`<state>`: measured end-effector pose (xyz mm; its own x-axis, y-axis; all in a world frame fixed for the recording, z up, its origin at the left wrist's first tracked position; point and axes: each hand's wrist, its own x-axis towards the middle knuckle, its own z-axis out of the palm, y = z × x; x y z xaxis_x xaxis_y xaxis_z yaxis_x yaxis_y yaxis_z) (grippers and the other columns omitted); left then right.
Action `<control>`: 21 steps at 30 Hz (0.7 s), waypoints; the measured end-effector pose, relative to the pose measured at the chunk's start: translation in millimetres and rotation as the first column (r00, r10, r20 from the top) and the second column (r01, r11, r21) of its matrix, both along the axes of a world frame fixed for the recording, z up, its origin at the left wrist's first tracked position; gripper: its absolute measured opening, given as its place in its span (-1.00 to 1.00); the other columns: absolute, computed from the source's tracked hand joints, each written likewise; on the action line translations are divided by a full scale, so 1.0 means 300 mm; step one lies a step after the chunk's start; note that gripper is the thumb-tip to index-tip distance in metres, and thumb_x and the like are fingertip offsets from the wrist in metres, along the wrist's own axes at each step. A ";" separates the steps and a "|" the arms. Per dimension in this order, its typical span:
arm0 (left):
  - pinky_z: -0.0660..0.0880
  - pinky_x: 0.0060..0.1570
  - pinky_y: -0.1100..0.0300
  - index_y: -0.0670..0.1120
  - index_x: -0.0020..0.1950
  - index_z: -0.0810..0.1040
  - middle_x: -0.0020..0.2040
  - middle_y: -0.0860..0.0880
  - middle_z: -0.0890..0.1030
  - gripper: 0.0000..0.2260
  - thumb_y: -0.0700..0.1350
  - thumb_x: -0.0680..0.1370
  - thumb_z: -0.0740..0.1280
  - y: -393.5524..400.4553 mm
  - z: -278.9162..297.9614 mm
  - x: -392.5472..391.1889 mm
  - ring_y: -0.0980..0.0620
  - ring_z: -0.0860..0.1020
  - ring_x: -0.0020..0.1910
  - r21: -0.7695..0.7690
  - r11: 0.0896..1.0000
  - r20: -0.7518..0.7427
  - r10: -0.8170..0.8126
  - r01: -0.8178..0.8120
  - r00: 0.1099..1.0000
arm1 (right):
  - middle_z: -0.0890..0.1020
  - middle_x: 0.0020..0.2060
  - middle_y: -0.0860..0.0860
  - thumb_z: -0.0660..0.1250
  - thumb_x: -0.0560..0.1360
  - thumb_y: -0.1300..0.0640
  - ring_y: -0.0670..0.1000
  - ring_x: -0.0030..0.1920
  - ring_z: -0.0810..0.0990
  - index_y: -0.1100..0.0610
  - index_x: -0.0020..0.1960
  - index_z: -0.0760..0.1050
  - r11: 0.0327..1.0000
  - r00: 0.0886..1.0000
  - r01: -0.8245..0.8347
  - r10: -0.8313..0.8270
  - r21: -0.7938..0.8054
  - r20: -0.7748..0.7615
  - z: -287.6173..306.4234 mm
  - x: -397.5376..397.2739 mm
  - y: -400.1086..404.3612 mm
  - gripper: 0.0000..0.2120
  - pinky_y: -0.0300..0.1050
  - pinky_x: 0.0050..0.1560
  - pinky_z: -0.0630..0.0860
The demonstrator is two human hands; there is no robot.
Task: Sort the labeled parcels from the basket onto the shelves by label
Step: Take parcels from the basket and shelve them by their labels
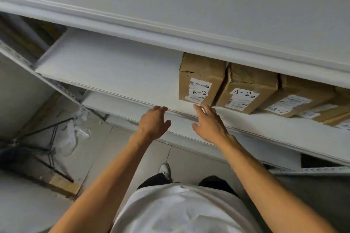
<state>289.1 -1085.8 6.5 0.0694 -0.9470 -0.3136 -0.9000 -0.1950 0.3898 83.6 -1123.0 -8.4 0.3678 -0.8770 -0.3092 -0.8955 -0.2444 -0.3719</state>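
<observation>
Shelving unit (113,73): white boards on grey perforated metal uprights; the top board fills the upper part of the view, with the middle shelf below it and a lower board beneath that.
Middle shelf: carries a row of brown cardboard parcels along its right half, set near the front edge; its left half is bare white board.
Leftmost parcel (200,73): upright carton with a dented top, its white label reading A-2 facing the front edge, touching the next carton on its right.
Second parcel (248,89): also labelled A-2, standing between the leftmost carton and the third.
Third parcel (299,96): label reads A-2, lying lower and further toward the right end of the shelf.
Further parcels (329,113): at the right edge, partly cut off, labels too blurred to read.
Wire basket (37,142): black frame on the floor at the left, holding crumpled white plastic; I cannot tell if any parcels lie in it.
Left hand (153,123): empty, fingers loosely spread, at the front edge of the middle shelf.
Right hand (210,123): empty, fingers relaxed, fingertips just below the leftmost parcel; contact cannot be told.
</observation>
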 end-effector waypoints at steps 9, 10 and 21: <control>0.42 0.27 -0.09 0.02 0.51 0.31 0.42 -0.10 0.45 -0.46 0.09 0.56 0.32 0.433 0.051 -0.091 -0.18 0.45 0.33 -0.032 0.859 0.196 0.507 -0.512 0.839 | 0.17 0.54 0.09 0.27 0.59 -0.01 0.18 0.48 0.21 0.06 0.59 0.08 0.856 0.857 -0.514 0.515 0.054 0.001 0.032 0.071 0.091 -0.35 0.12 0.43 0.27; 0.42 0.28 -0.08 0.01 0.52 0.30 0.43 -0.10 0.44 -0.44 0.10 0.56 0.32 0.497 0.053 -0.111 -0.18 0.44 0.35 -0.018 0.825 0.204 0.556 -0.565 0.805 | 0.17 0.54 0.09 0.27 0.58 -0.01 0.18 0.48 0.20 0.05 0.59 0.08 0.831 0.832 -0.554 0.554 0.055 0.011 0.033 0.081 0.115 -0.34 0.12 0.43 0.25; 0.38 0.29 -0.11 0.03 0.43 0.42 0.39 -0.08 0.47 -0.52 0.13 0.53 0.31 1.192 0.098 -0.304 -0.14 0.44 0.32 -0.006 0.310 0.271 0.916 -0.951 0.297 | 0.26 0.51 0.13 0.30 0.56 -0.04 0.20 0.47 0.25 0.09 0.56 0.16 0.379 0.380 -0.925 0.923 0.030 0.068 0.062 0.309 0.612 -0.36 0.17 0.41 0.32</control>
